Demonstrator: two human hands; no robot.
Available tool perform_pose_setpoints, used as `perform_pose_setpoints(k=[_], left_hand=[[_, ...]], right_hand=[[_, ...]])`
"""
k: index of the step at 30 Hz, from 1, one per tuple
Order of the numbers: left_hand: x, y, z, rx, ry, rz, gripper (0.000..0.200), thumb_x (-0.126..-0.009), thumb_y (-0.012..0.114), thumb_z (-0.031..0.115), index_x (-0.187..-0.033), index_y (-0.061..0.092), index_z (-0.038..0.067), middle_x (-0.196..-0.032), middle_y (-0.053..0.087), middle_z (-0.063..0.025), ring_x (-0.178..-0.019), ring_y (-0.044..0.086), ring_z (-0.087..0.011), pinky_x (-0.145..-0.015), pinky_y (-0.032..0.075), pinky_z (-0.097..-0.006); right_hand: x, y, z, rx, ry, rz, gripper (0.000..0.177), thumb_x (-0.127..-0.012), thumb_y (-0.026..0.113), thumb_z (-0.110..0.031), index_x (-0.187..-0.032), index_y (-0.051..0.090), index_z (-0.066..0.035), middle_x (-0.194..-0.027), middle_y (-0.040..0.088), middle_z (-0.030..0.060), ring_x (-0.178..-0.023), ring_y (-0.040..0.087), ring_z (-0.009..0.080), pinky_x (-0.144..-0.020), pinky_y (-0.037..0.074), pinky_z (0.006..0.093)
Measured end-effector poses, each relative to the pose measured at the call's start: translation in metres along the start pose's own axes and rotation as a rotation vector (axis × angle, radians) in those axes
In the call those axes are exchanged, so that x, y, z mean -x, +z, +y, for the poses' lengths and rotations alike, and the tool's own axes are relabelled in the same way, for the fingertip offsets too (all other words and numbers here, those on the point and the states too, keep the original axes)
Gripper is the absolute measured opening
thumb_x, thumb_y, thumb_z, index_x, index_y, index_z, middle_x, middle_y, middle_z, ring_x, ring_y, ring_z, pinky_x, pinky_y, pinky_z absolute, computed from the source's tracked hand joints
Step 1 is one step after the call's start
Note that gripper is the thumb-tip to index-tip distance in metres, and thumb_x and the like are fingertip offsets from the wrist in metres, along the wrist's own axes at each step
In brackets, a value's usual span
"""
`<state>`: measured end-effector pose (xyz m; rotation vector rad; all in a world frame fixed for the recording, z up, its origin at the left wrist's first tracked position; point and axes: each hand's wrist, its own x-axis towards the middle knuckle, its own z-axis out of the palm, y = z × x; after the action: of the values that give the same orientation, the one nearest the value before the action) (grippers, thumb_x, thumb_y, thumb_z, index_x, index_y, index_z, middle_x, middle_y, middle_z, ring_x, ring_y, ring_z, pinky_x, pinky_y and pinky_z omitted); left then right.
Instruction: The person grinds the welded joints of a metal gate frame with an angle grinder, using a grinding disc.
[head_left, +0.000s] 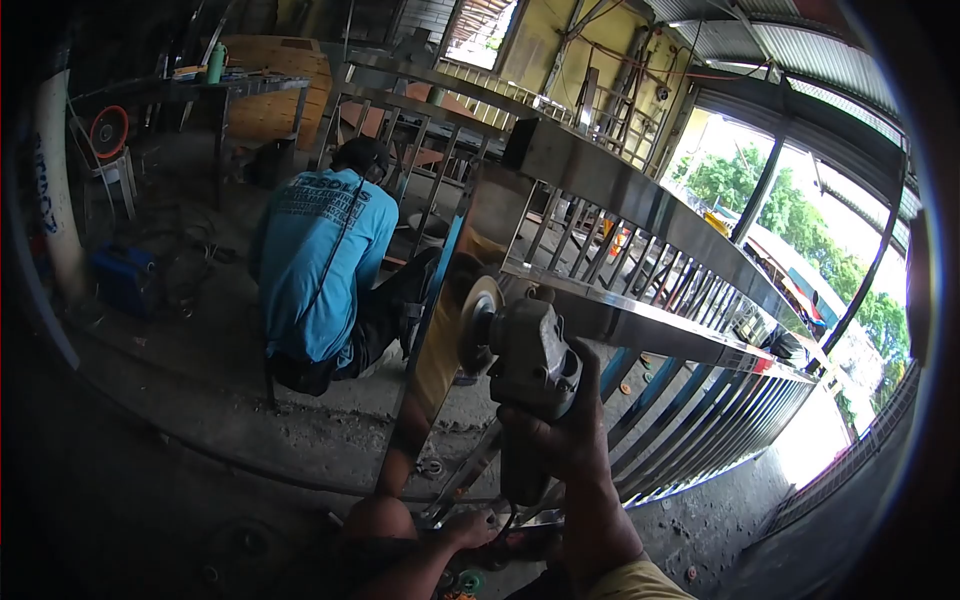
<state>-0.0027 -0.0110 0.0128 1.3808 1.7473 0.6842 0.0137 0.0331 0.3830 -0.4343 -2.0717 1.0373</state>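
An angle grinder [535, 365] is held upright in my right hand [565, 430], its fingers wrapped round the body. The round disc [482, 310] on its left side is against or very close to the face of a shiny metal post [435, 370]. Low in the view, my left hand [472, 528] is closed near the grinder's lower end and cord; whatever it holds is too dark and small to make out. The post belongs to a curved metal railing [640, 320] with many upright bars.
A person in a blue shirt [325, 250] crouches left of the post, back turned. Further left are a blue machine [125, 280], cables on the floor and an orange fan [109, 131]. A table [250, 85] with a green bottle [217, 63] stands behind.
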Motion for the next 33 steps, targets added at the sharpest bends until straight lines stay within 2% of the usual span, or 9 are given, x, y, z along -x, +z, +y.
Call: perform_pose_setpoints(k=[3, 6, 12, 15, 21, 24, 27, 30, 33], left_hand=[[0.002, -0.001, 0.003, 0.003, 0.004, 0.007, 0.057, -0.089, 0.065, 0.048, -0.129, 0.061, 0.007, -0.116, 0.070, -0.0219, -0.112, 0.066, -0.0376, -0.095, 0.051, -0.0463], [0.006, -0.008, 0.013, 0.037, -0.032, -0.070, 0.058, -0.089, 0.066, 0.047, -0.125, 0.061, 0.002, -0.118, 0.068, -0.0248, -0.112, 0.065, -0.0413, -0.094, 0.051, -0.0466], [0.000, -0.003, 0.001, 0.007, -0.026, -0.040, 0.064, -0.089, 0.066, 0.048, -0.132, 0.056, 0.002, -0.116, 0.071, -0.0205, -0.111, 0.067, -0.0364, -0.093, 0.052, -0.0459], [0.008, -0.011, 0.010, 0.123, -0.021, -0.046, 0.049, -0.090, 0.066, 0.044, -0.114, 0.063, 0.001, -0.108, 0.070, -0.0247, -0.105, 0.067, -0.0396, -0.088, 0.051, -0.0480], [-0.002, 0.008, -0.002, -0.022, 0.035, 0.078, 0.052, -0.091, 0.064, 0.045, -0.120, 0.063, 0.002, -0.109, 0.070, -0.0256, -0.107, 0.067, -0.0410, -0.092, 0.052, -0.0468], [-0.004, 0.003, -0.002, 0.025, 0.007, -0.034, 0.061, -0.091, 0.064, 0.046, -0.133, 0.056, 0.003, -0.108, 0.073, -0.0192, -0.107, 0.069, -0.0351, -0.092, 0.052, -0.0460], [-0.004, 0.006, -0.002, -0.033, 0.016, 0.044, 0.061, -0.091, 0.064, 0.047, -0.134, 0.056, 0.004, -0.109, 0.073, -0.0204, -0.107, 0.068, -0.0368, -0.092, 0.052, -0.0466], [0.001, -0.006, 0.003, 0.033, 0.000, -0.068, 0.062, -0.090, 0.065, 0.047, -0.134, 0.056, 0.004, -0.108, 0.072, -0.0206, -0.107, 0.068, -0.0369, -0.092, 0.052, -0.0462], [0.007, -0.005, 0.006, 0.034, 0.027, 0.012, 0.055, -0.091, 0.064, 0.045, -0.119, 0.062, -0.003, -0.114, 0.069, -0.0261, -0.108, 0.066, -0.0412, -0.092, 0.052, -0.0476]], right_hand=[[0.009, -0.004, 0.005, 0.112, -0.099, -0.075, 0.097, -0.075, 0.091, -0.028, -0.145, 0.029, 0.000, -0.119, 0.065, 0.0173, -0.113, 0.064, 0.0239, -0.094, 0.053, 0.0391], [0.013, -0.003, -0.001, 0.193, -0.067, -0.094, 0.099, -0.074, 0.091, -0.031, -0.144, 0.028, -0.001, -0.115, 0.068, 0.0170, -0.110, 0.066, 0.0249, -0.096, 0.052, 0.0395], [-0.001, -0.006, -0.012, 0.062, 0.007, -0.027, 0.106, -0.068, 0.093, -0.036, -0.145, 0.028, -0.002, -0.124, 0.061, 0.0234, -0.116, 0.063, 0.0307, -0.096, 0.053, 0.0432], [0.003, -0.004, -0.006, 0.091, -0.024, -0.060, 0.105, -0.069, 0.093, -0.035, -0.145, 0.028, -0.002, -0.124, 0.061, 0.0233, -0.116, 0.063, 0.0306, -0.096, 0.053, 0.0429], [0.007, 0.001, -0.005, 0.119, -0.030, -0.031, 0.102, -0.069, 0.092, -0.033, -0.144, 0.030, -0.004, -0.124, 0.062, 0.0230, -0.115, 0.064, 0.0306, -0.095, 0.054, 0.0423], [-0.008, -0.005, -0.027, 0.150, -0.007, 0.000, 0.101, -0.069, 0.092, -0.032, -0.143, 0.030, -0.004, -0.122, 0.063, 0.0227, -0.113, 0.065, 0.0310, -0.094, 0.055, 0.0426], [-0.013, -0.007, -0.037, 0.176, 0.010, 0.001, 0.101, -0.068, 0.093, -0.032, -0.143, 0.031, -0.004, -0.121, 0.063, 0.0229, -0.112, 0.066, 0.0312, -0.093, 0.055, 0.0429], [-0.002, -0.004, -0.019, 0.208, -0.035, -0.025, 0.103, -0.067, 0.093, -0.032, -0.143, 0.031, -0.003, -0.122, 0.063, 0.0233, -0.112, 0.066, 0.0308, -0.093, 0.055, 0.0432], [0.008, -0.001, -0.005, 0.218, -0.061, -0.057, 0.104, -0.067, 0.094, -0.033, -0.143, 0.030, -0.003, -0.122, 0.063, 0.0232, -0.112, 0.066, 0.0306, -0.093, 0.055, 0.0433]])
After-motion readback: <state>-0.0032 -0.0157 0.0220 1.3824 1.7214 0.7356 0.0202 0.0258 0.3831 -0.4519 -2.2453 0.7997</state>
